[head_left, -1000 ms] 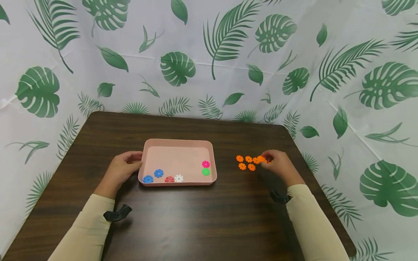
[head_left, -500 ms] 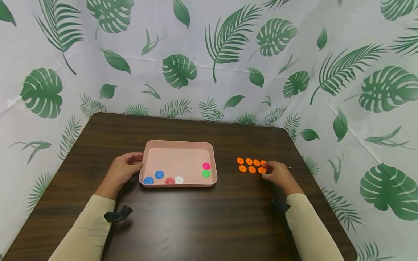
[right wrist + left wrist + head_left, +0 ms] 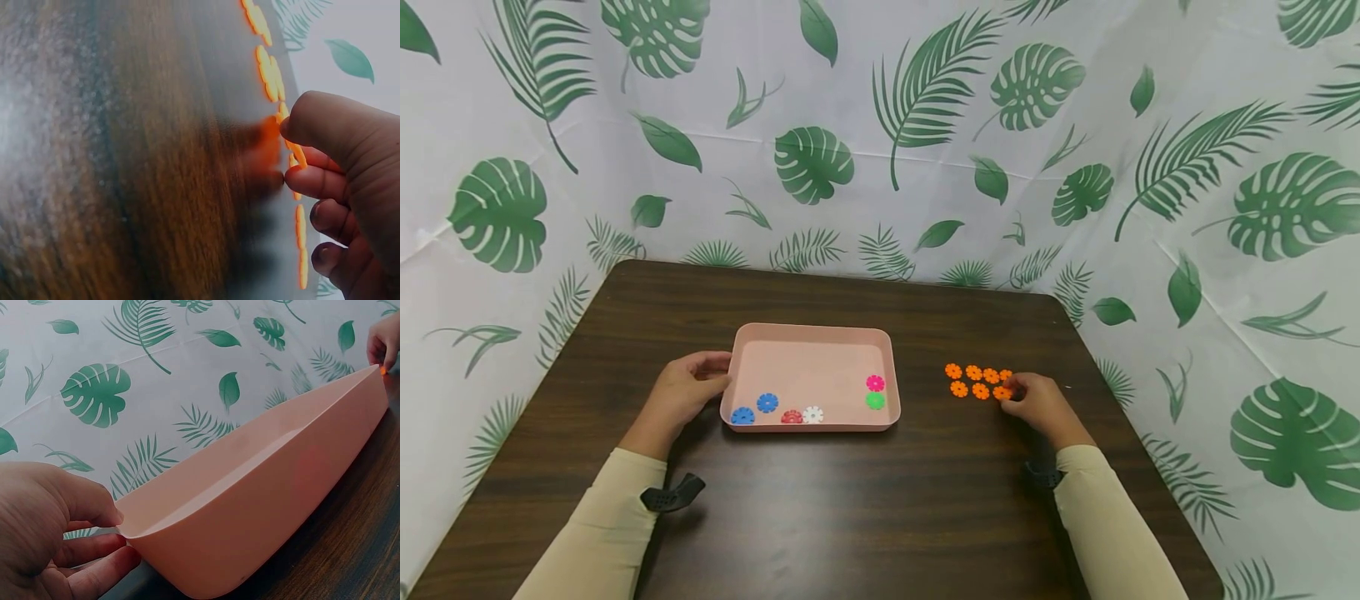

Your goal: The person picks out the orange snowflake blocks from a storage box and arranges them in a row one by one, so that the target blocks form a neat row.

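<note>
In the head view, my left hand [image 3: 683, 392] holds the left side of a shallow pink tray [image 3: 805, 333]. The left wrist view shows the thumb over the rim and fingers against the outer wall. Near the tray's front lie two blue notched discs [image 3: 767, 403], a red disc [image 3: 792, 417] and a white disc [image 3: 812, 415]; a pink disc [image 3: 875, 383] and a green disc [image 3: 876, 401] are at its right side. My right hand [image 3: 1043, 407] pinches an orange notched disc [image 3: 297, 153] between thumb and finger, at the right end of the front row of several orange discs [image 3: 981, 391].
Everything stands on a dark wood-grain table [image 3: 850, 517]. A leaf-printed white cloth [image 3: 850, 83] hangs behind it and along the sides. Dark bands [image 3: 673, 494] sit around both wrists.
The right hand has come slightly nearer, from the back row of orange discs to the front row's end. The bunched orange discs now lie in two rows. The left hand stays on the tray.
</note>
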The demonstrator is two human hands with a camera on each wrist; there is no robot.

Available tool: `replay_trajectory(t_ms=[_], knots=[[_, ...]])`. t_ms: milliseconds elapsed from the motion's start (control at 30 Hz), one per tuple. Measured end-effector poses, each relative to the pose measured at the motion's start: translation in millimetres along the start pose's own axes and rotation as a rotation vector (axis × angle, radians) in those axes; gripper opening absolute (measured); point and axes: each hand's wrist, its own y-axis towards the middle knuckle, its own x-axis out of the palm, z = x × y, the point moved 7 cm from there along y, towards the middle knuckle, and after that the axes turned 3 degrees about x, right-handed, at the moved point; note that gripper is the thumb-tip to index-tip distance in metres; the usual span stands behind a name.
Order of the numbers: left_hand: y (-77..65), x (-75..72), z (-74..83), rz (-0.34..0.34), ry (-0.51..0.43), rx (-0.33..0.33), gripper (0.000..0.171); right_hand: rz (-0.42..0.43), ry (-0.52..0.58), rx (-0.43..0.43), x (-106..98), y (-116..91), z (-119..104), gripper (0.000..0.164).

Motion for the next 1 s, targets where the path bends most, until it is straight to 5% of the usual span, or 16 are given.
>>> replay_trajectory(t_ms=[767,1000], knots=[[-0.3,0.3,-0.4,-0.003,0.0,0.01,0.048,0.017,-0.031,0.002,-4.3,-5.5,-0.7,0.035],[-0.2,-4.2,-0.3,0.028,0.164,0.028,0.051,0.063,0.008,-0.031,-13.1,-3.2,-14.6,0.045]])
